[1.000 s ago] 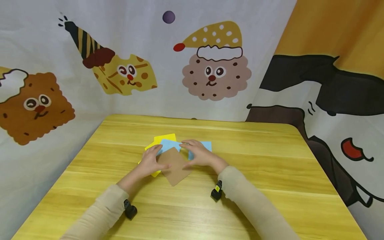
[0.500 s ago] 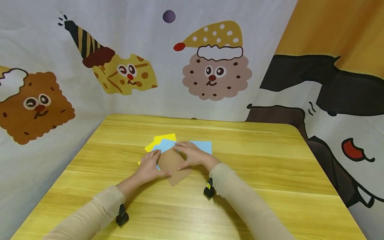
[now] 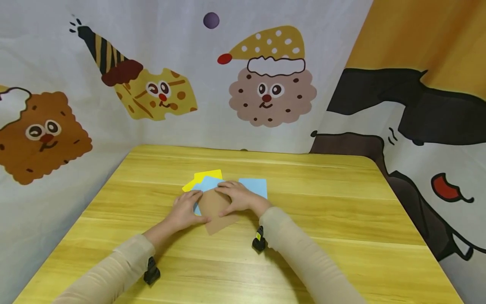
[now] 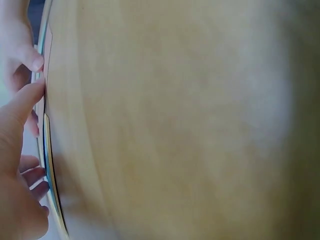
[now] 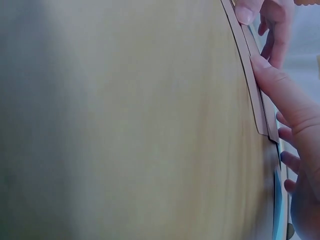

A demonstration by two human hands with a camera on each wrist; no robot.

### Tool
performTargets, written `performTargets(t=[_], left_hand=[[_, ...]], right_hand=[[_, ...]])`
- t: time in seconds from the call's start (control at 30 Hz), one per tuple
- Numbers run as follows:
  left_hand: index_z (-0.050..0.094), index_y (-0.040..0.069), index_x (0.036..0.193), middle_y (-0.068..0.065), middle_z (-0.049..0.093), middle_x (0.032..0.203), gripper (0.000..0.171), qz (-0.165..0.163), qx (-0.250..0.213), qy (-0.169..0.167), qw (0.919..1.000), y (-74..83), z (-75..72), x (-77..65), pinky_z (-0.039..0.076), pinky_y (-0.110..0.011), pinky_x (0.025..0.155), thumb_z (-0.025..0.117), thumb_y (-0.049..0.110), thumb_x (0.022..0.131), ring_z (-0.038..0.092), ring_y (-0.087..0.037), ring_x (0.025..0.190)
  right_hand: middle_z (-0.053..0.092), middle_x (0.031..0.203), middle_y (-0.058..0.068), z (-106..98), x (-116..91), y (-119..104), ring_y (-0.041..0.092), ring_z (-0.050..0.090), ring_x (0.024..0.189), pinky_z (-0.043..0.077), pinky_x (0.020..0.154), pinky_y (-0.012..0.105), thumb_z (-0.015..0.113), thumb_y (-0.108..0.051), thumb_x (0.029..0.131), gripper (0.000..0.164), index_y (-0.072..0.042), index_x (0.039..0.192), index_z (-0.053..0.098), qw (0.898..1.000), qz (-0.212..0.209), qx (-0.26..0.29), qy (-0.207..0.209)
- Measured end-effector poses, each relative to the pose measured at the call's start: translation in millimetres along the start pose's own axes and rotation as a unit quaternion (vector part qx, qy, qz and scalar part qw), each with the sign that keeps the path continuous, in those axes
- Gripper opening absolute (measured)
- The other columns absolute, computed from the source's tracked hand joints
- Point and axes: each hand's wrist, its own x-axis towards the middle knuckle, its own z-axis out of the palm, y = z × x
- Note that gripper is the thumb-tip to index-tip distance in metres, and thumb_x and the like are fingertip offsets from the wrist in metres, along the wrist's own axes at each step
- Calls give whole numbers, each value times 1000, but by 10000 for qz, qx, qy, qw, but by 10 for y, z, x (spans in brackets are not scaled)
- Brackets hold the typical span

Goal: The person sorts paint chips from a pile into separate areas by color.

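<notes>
Two flat brown cards overlap in the head view. My hands hold the upper brown card (image 3: 214, 202) by its edges, while the lower brown card (image 3: 221, 224) shows beneath it towards me. On the left side, my left hand (image 3: 184, 210) has its thumb at the near edge and its fingers at the far edge. My right hand (image 3: 239, 197) spans the right side the same way, its thumb (image 5: 267, 70) on the brown edge in the right wrist view. Behind lie a light blue card (image 3: 208, 183) and yellow cards (image 3: 209, 173), partly covered.
Another light blue card (image 3: 255, 186) lies right of the right hand. All rest on a wood-grain table (image 3: 322, 202). A curtain (image 3: 212, 135) printed with cartoon cookies hangs behind the table's far edge.
My right hand has moved left and uncovers more of the right blue card. The upper brown card has shifted so that the lower one shows. My left hand has moved slightly left.
</notes>
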Motion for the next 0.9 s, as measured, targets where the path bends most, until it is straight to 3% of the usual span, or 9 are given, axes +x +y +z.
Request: performTargets(t=[0.4, 0.67, 0.9], left_hand=[[51, -2, 135, -18, 48, 130, 91, 156, -23, -15, 9999, -27, -60, 44, 27, -59, 99, 83, 49, 67, 42, -36, 121], [51, -6, 134, -19, 46, 127, 92, 372, -257, 142, 9989, -52, -43, 57, 30, -59, 95, 87, 42, 65, 45, -34, 115], [47, -10, 135, -21, 45, 127, 95, 495, -414, 4, 9979, -40, -69, 65, 30, -58, 95, 87, 40, 65, 43, -34, 114]], right_hand=[[28, 154, 2, 34, 19, -43, 24, 19, 141, 13, 111, 52, 71, -60, 76, 92, -21, 150, 34, 9998, 1, 112, 145], [25, 154, 5, 47, 6, -58, 26, 18, 141, 14, 111, 51, 72, -61, 75, 97, -20, 152, 30, 9995, -39, 194, 227], [27, 149, 9, 27, -19, -101, 26, 23, 137, 21, 110, 44, 75, -58, 73, 101, -13, 151, 30, 9989, -106, 385, 252]])
